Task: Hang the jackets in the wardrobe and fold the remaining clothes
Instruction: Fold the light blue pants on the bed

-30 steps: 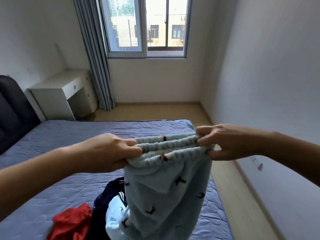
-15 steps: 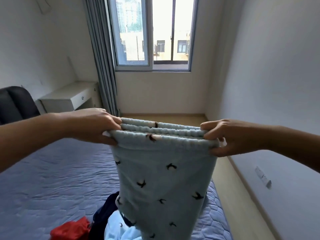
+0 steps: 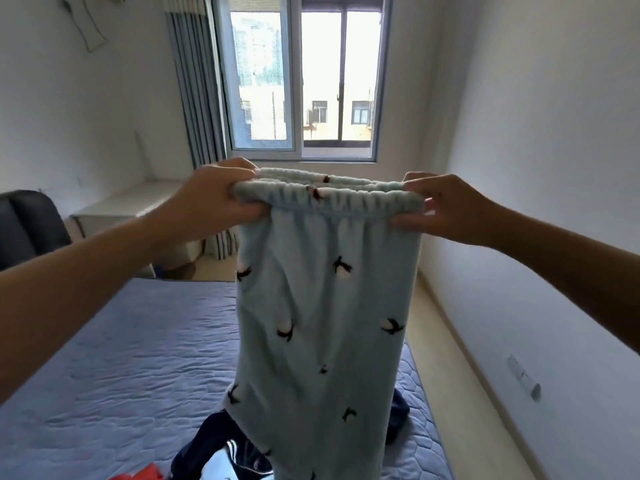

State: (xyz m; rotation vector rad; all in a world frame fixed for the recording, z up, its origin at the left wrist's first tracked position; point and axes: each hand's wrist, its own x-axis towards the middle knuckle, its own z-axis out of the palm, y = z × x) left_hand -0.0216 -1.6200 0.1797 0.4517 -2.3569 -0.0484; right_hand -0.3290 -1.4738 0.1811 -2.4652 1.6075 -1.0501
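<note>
Bed and clothes pile behind pants

pants raised higher, stretched wider (hanging flat)

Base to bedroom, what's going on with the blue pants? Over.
Left grip and right grip pinch the waistband ends. Light blue pants hang full-length over the bed. Dark clothes heaped underneath.

Daylight comes through a window in the white far wall, a grey curtain beside it. A blue quilted bed stands on pale flooring.
</note>
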